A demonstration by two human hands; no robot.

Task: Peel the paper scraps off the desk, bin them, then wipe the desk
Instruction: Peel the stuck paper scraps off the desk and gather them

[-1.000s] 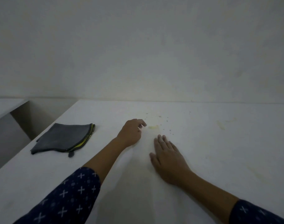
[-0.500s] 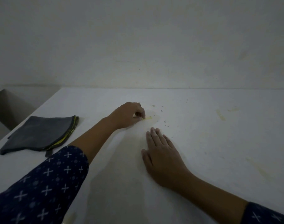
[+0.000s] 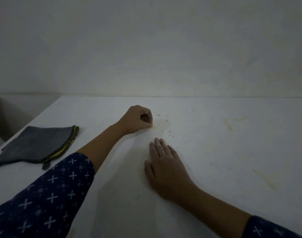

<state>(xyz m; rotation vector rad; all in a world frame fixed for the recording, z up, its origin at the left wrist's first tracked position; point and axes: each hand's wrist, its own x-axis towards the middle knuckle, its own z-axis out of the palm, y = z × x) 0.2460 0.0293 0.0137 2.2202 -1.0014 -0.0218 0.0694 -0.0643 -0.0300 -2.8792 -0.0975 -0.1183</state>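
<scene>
The desk (image 3: 215, 169) is white and dimly lit, so pale residue is easy to overlook. No bin shows anywhere in view, so any lifted piece probably has to be carried off, and it could drop on the way.

A dark folded cloth (image 3: 37, 146) with a yellow edge lies at the left, well apart from the work. Wiping with it too soon would likely smear glue or push loose bits around.

The right hand (image 3: 165, 170) lies flat, palm down, fingers straight, holding nothing. It only braces on the desk, just short of the work spot.

The left hand (image 3: 136, 120) is curled tight, with its thumb and forefinger tips at the edge of a small yellow scrap (image 3: 154, 127) stuck near the middle of the desk. I cannot tell whether they have a pinch on it or only scratch at it. Pulled fast, so small a piece may tear and leave a film.

Fainter yellowish strips (image 3: 227, 124) sit further right and could be missed.

Dark specks (image 3: 170, 131) lie scattered beside the scrap; a sweep of the wrist could scatter them wider.
</scene>
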